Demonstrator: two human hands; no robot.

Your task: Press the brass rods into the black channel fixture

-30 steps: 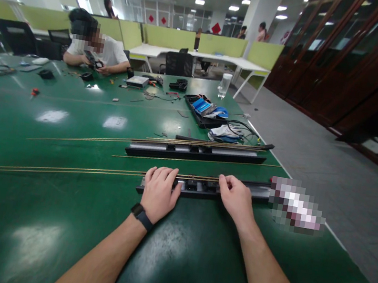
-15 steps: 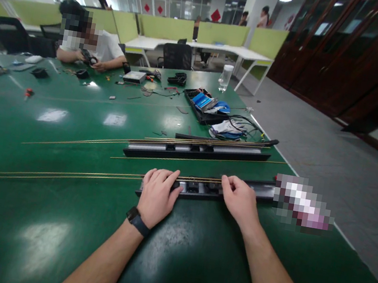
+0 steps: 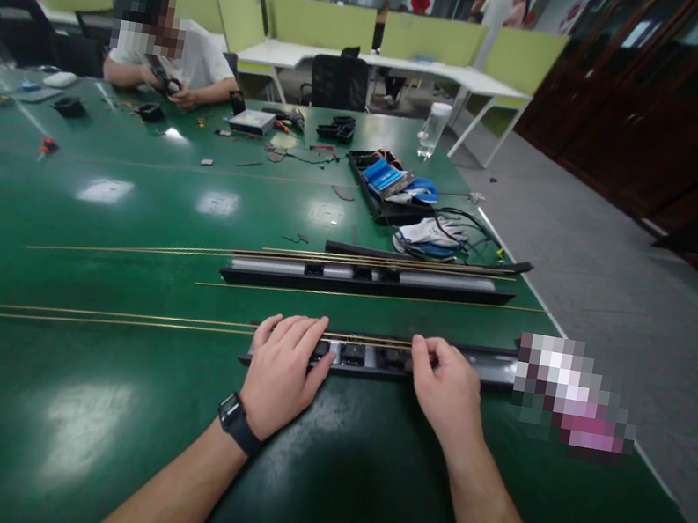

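A long black rail (image 3: pixel 363 373) with a grey inner channel and dark fittings lies across the green table before me. My left hand (image 3: pixel 286 367) is draped over its left part, fingers curled across the far side and the thumb apart on the near side. Two thin brass-coloured rods (image 3: pixel 165 322) run from the left edge of the view, under my left fingers and along the rail. At the rods' right end, my right hand (image 3: pixel 447 387) has thumb and forefinger pinched on them, above the rail. What lies beneath either palm is hidden.
Behind lies a second black rail (image 3: pixel 364 286) with several brass rods on and beside it. Farther back are a black tray (image 3: pixel 375 208), gloves (image 3: pixel 430 235) and a clear bottle (image 3: pixel 433 131). A pixelated pink-white item (image 3: pixel 574 393) sits right. A person (image 3: pixel 189 56) works across the table.
The view has tilted down slightly. My right hand has shifted a little to the right along the rail, and my left hand remains over its left part.
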